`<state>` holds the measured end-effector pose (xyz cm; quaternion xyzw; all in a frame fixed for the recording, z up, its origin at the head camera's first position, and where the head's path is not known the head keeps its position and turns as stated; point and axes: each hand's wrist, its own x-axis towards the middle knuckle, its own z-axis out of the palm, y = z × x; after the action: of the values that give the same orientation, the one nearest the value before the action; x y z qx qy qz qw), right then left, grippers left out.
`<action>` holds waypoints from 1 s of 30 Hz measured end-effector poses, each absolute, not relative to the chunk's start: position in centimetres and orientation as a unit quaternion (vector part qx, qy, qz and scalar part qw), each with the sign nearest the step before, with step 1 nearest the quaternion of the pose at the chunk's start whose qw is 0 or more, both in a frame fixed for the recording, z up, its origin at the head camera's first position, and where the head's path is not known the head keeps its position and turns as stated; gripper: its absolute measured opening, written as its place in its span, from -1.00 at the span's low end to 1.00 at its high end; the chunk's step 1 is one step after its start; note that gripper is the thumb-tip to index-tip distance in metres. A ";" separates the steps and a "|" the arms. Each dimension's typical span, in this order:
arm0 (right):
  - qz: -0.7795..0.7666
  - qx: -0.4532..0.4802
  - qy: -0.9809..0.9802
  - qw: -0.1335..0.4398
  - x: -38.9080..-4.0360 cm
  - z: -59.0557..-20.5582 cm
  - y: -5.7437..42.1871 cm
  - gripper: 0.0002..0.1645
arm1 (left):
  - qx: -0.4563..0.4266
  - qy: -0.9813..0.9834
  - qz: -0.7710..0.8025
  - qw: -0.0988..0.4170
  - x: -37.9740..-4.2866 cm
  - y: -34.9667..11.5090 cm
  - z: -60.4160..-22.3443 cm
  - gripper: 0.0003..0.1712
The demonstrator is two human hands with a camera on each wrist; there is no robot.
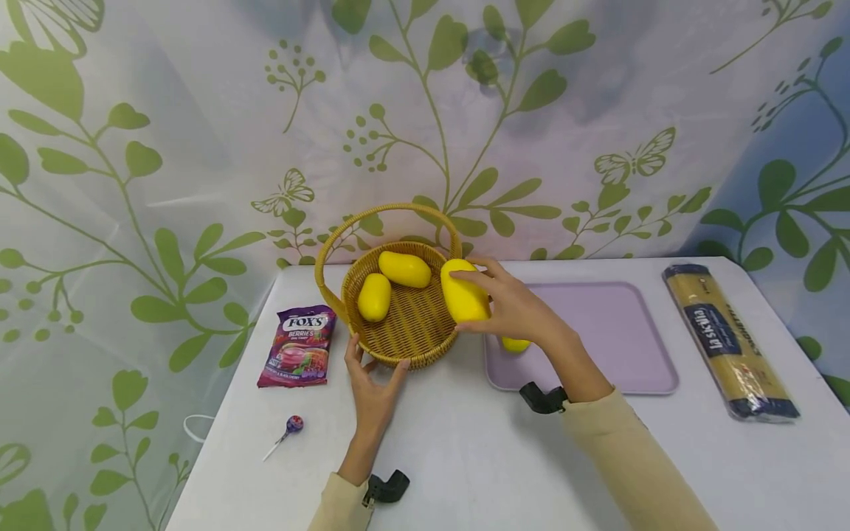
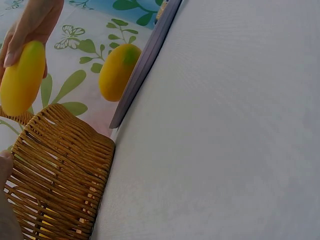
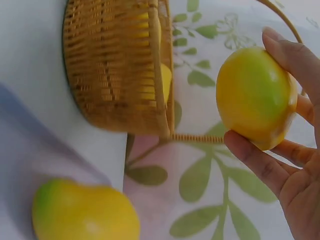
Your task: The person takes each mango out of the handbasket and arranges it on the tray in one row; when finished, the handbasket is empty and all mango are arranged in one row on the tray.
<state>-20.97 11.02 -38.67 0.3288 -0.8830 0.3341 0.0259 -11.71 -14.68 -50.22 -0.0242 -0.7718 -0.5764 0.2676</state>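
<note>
In the head view a wicker basket (image 1: 408, 332) with a tall hoop handle stands on the table and contains two yellow mangoes, one lying at the back (image 1: 405, 270) and one at the left (image 1: 375, 297). My left hand (image 1: 375, 394) holds the basket's near side, thumb and fingers spread against its wall. My right hand (image 1: 508, 302) grips another mango (image 1: 462, 291) over the basket's right rim. Its green-tinged end shows in the right wrist view (image 3: 257, 95). One more mango (image 3: 87, 212) lies on the lilac tray (image 1: 611, 332), mostly hidden by the right hand in the head view.
A purple Fox's candy bag (image 1: 299, 346) lies left of the basket, with a wrapped lollipop (image 1: 285, 435) nearer the front. A spaghetti pack (image 1: 727, 339) lies beyond the tray on the right. A leaf-patterned curtain (image 1: 465, 133) hangs behind the white table (image 1: 458, 442).
</note>
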 end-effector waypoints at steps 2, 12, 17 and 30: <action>0.344 0.322 -0.881 0.032 -20.8 -38.8 12.0 -0.03 | -0.025 -0.772 -0.576 0.269 -11.7 -14.7 -50.2 0.05; 0.373 0.277 -0.884 0.052 -20.7 -41.0 17.0 -0.05 | -0.022 -0.772 -0.578 0.264 -11.7 -14.8 -50.4 0.06; 0.369 0.258 -0.891 0.054 -20.5 -42.2 18.7 -0.07 | -0.022 -0.772 -0.576 0.266 -11.7 -14.7 -50.3 0.05; 0.345 0.208 -0.914 0.052 -20.0 -45.0 21.8 -0.07 | -0.025 -0.769 -0.580 0.268 -11.8 -14.8 -50.4 0.06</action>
<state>-20.00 21.81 -44.96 0.2078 -0.9138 0.3450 0.0523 -11.75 -14.78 -50.41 -0.0250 -0.7685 -0.5804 0.2680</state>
